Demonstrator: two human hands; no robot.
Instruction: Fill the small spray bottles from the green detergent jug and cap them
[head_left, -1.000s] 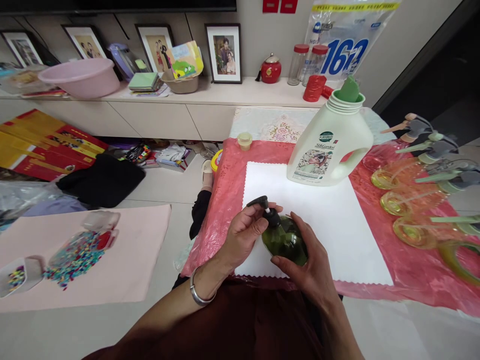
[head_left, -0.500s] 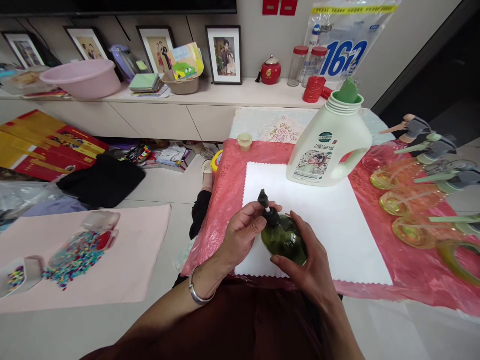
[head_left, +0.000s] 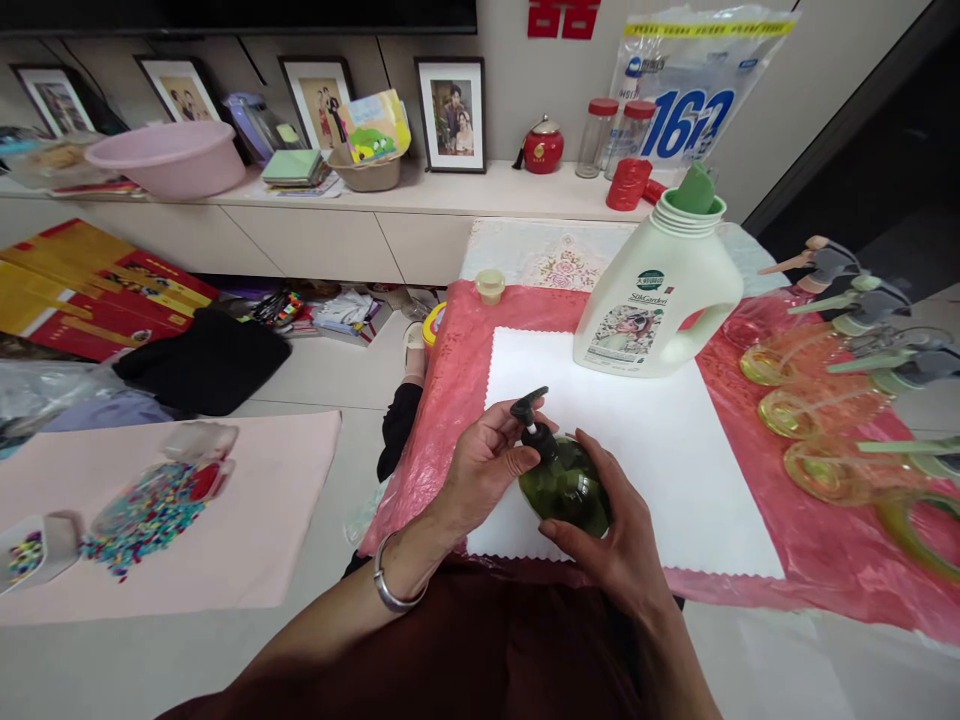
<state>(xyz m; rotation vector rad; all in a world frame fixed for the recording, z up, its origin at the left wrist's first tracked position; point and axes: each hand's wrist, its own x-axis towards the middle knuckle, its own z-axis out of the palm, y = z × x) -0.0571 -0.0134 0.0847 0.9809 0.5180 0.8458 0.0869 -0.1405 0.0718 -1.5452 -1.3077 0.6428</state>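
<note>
With the left hand (head_left: 484,465) pinching the black pump collar (head_left: 543,442) and the right hand (head_left: 619,525) curled round the green bottle (head_left: 566,486), a slack grip could let its smooth sides slip.

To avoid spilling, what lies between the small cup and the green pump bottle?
The head view shows red cover beside the small cup, then a bare stretch of white mat toward the pump bottle.

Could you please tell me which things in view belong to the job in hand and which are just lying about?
Probably part of the job:
green pump bottle, held by the left hand and right hand
white sheet beneath
pale jug, perhaps

Apparently just lying about:
pink basin
red lidded pot
black cloth
</note>
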